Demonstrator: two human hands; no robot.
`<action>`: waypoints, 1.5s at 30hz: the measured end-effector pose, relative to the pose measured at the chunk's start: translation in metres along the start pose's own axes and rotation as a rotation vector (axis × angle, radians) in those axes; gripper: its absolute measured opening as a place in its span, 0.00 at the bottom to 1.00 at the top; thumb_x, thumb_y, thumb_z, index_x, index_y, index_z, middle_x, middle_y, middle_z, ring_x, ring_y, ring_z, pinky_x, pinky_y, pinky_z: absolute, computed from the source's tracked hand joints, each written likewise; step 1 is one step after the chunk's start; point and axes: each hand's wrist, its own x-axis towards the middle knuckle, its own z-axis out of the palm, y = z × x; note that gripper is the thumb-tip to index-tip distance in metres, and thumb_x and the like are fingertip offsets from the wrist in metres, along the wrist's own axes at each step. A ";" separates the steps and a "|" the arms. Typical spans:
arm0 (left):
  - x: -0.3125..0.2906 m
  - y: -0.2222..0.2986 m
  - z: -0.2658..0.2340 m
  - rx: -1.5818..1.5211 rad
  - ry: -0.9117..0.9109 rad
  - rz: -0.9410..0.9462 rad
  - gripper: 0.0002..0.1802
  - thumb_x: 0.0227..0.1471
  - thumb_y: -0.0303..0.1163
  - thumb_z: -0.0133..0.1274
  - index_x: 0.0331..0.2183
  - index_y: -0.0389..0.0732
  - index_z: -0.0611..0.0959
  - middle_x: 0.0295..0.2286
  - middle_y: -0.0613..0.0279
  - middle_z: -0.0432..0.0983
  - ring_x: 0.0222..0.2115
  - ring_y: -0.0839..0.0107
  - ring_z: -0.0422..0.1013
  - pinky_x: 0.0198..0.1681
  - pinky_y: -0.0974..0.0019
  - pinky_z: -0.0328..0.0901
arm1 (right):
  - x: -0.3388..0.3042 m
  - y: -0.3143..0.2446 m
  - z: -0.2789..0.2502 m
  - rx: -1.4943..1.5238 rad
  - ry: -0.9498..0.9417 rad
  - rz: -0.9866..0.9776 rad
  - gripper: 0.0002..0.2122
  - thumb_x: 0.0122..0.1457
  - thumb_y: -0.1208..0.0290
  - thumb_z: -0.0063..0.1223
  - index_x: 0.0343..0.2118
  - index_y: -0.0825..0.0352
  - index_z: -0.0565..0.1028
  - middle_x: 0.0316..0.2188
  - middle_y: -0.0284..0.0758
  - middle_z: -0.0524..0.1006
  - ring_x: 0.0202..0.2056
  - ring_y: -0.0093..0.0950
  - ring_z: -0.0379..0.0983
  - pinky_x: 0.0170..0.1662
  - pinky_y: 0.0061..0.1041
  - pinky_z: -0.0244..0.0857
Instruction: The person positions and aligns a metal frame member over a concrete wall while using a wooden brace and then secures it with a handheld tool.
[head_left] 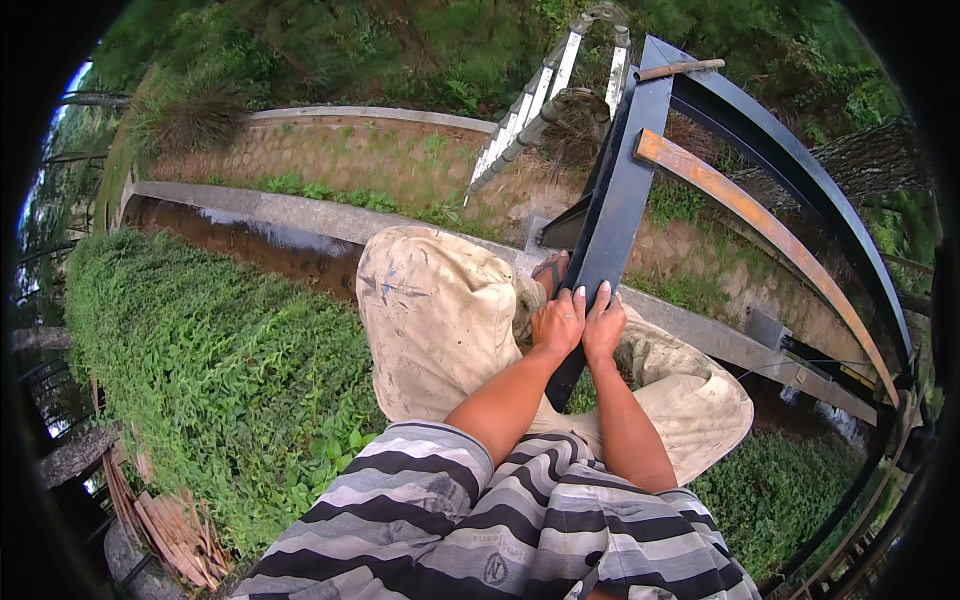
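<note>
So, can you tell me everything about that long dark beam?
The straight beam is dark grey to black, looks like metal, and has a broad flat face. It runs forward, slanting right. The left hand and right hand rest on its near part, thumbs on top. A rusty curved strip overlaps its right edge, and a brown rod lies across its far end, where it meets a curved dark beam.

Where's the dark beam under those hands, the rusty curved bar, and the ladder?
Dark beam [624, 185]: head view, on its broad flat face.
Rusty curved bar [782, 226]: head view, about midway along its curve.
Ladder [541, 92]: head view, on its pale stepped side.
</note>
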 end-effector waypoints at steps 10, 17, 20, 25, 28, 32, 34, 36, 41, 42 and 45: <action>0.000 0.007 0.007 -0.011 0.019 0.013 0.31 0.71 0.54 0.38 0.37 0.36 0.84 0.31 0.35 0.83 0.36 0.35 0.80 0.45 0.37 0.71 | 0.008 0.019 0.003 -0.079 0.091 -0.093 0.30 0.73 0.48 0.44 0.36 0.79 0.81 0.29 0.63 0.80 0.36 0.62 0.79 0.39 0.54 0.70; -0.002 0.003 0.005 0.022 0.022 0.030 0.32 0.71 0.53 0.38 0.37 0.35 0.84 0.31 0.34 0.83 0.35 0.35 0.80 0.45 0.37 0.71 | 0.005 0.012 0.000 -0.085 -0.002 0.047 0.30 0.73 0.48 0.43 0.38 0.78 0.81 0.33 0.63 0.81 0.39 0.63 0.79 0.43 0.56 0.70; -0.003 0.004 0.007 0.028 0.018 0.020 0.31 0.71 0.53 0.38 0.36 0.35 0.84 0.31 0.34 0.83 0.36 0.35 0.80 0.45 0.37 0.71 | 0.005 0.014 -0.001 -0.074 -0.026 0.081 0.31 0.73 0.47 0.43 0.38 0.78 0.81 0.34 0.63 0.81 0.40 0.63 0.79 0.44 0.56 0.71; 0.003 0.002 0.002 0.060 0.050 0.018 0.32 0.71 0.53 0.37 0.37 0.36 0.84 0.33 0.34 0.83 0.38 0.34 0.79 0.46 0.36 0.70 | 0.006 0.009 0.004 -0.081 -0.039 0.085 0.31 0.73 0.45 0.41 0.39 0.77 0.81 0.34 0.63 0.81 0.40 0.63 0.79 0.44 0.56 0.71; 0.004 0.019 -0.001 0.067 -0.021 -0.060 0.33 0.71 0.54 0.36 0.42 0.36 0.86 0.38 0.34 0.83 0.44 0.34 0.78 0.52 0.36 0.68 | 0.012 0.012 -0.003 -0.076 -0.067 0.131 0.32 0.73 0.44 0.39 0.41 0.76 0.82 0.35 0.63 0.81 0.41 0.64 0.79 0.45 0.56 0.71; -0.004 0.006 0.011 0.084 0.068 -0.011 0.35 0.71 0.56 0.34 0.42 0.36 0.86 0.38 0.33 0.83 0.44 0.34 0.78 0.51 0.36 0.68 | 0.006 0.014 -0.010 -0.037 -0.092 0.108 0.31 0.73 0.45 0.41 0.42 0.76 0.82 0.35 0.65 0.80 0.41 0.64 0.78 0.46 0.57 0.71; 0.000 0.003 0.012 0.098 0.059 -0.003 0.35 0.71 0.56 0.34 0.42 0.37 0.86 0.38 0.33 0.83 0.44 0.34 0.77 0.51 0.36 0.69 | 0.006 0.011 -0.008 -0.014 -0.080 0.115 0.31 0.73 0.45 0.42 0.43 0.76 0.82 0.35 0.65 0.80 0.41 0.64 0.78 0.46 0.57 0.71; 0.002 0.005 0.015 0.095 0.066 0.005 0.35 0.71 0.56 0.34 0.41 0.36 0.85 0.38 0.33 0.82 0.45 0.34 0.77 0.51 0.37 0.69 | 0.009 0.014 -0.008 -0.014 -0.064 0.094 0.30 0.73 0.46 0.42 0.41 0.76 0.82 0.34 0.64 0.80 0.40 0.64 0.78 0.46 0.57 0.70; 0.003 0.002 0.014 0.047 0.041 0.021 0.34 0.71 0.55 0.38 0.41 0.32 0.85 0.42 0.33 0.80 0.47 0.36 0.75 0.53 0.39 0.68 | 0.008 0.017 -0.006 -0.019 -0.057 0.110 0.29 0.73 0.47 0.42 0.40 0.74 0.81 0.33 0.63 0.80 0.40 0.64 0.78 0.45 0.57 0.70; 0.006 0.000 0.015 0.025 0.037 0.023 0.34 0.70 0.54 0.39 0.41 0.30 0.85 0.43 0.33 0.79 0.49 0.36 0.74 0.54 0.40 0.67 | 0.009 0.014 -0.006 -0.020 -0.065 0.117 0.28 0.73 0.47 0.42 0.39 0.74 0.81 0.33 0.62 0.81 0.40 0.64 0.78 0.45 0.57 0.70; 0.008 -0.006 0.019 0.026 0.056 0.095 0.36 0.70 0.55 0.40 0.41 0.29 0.85 0.46 0.31 0.78 0.51 0.36 0.73 0.56 0.40 0.65 | 0.009 0.018 -0.007 -0.034 -0.101 0.149 0.29 0.73 0.46 0.42 0.41 0.73 0.82 0.33 0.62 0.81 0.40 0.64 0.78 0.45 0.57 0.70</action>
